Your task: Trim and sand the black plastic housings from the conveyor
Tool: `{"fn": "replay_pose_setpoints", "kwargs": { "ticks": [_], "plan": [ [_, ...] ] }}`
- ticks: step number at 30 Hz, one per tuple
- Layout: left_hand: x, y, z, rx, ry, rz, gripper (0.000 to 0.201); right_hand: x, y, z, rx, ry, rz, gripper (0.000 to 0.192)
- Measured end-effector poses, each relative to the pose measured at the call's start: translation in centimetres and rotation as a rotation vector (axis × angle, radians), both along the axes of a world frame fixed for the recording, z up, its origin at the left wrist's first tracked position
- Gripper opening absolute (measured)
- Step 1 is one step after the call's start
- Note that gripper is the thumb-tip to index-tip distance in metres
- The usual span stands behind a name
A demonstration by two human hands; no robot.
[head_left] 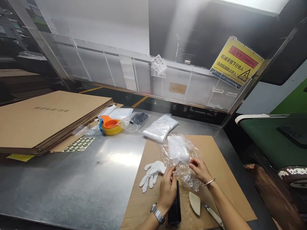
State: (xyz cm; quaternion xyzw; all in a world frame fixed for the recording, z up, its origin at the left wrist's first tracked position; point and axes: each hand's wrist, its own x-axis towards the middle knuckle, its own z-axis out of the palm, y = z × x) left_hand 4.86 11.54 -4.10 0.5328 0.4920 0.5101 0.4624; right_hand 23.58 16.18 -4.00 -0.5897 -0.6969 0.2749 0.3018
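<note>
Both forearms are bare, with no sleeves showing. The left hand [167, 188] has a silver metal link-bracelet wristwatch [157, 213] at its wrist. The right hand [200, 169] has a thin silver bangle [209, 182] at its wrist.

White glove [151, 174], orange-and-yellow tape dispenser [110, 125], yellow-red warning sign [236, 63].

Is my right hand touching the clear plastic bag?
Touching. The head view shows the right hand pinching the clear plastic bag's edge.
</note>
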Motion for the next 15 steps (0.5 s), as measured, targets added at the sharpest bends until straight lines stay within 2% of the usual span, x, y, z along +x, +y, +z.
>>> {"fn": "replay_pose_setpoints", "kwargs": {
  "ticks": [3, 7, 11, 15],
  "plan": [
    [0.7, 0.4, 0.6, -0.058, -0.060, -0.093, 0.029, -1.6, -2.0, 1.6, -0.014, 0.114, 0.026, 0.022],
    [1.4, -0.6, 0.5, -0.132, -0.118, -0.187, 0.039, -4.2, -5.0, 2.8, -0.059, 0.199, 0.060, 0.021],
    [0.6, -1.9, -0.2, -0.106, -0.076, -0.133, 0.042, -4.9, -6.3, 2.9, -0.086, 0.223, 0.070, 0.020],
    [-1.2, -3.0, -0.8, 0.016, 0.108, -0.048, 0.035, -4.9, -6.7, 3.2, -0.022, 0.161, 0.010, 0.016]
  ]
}}
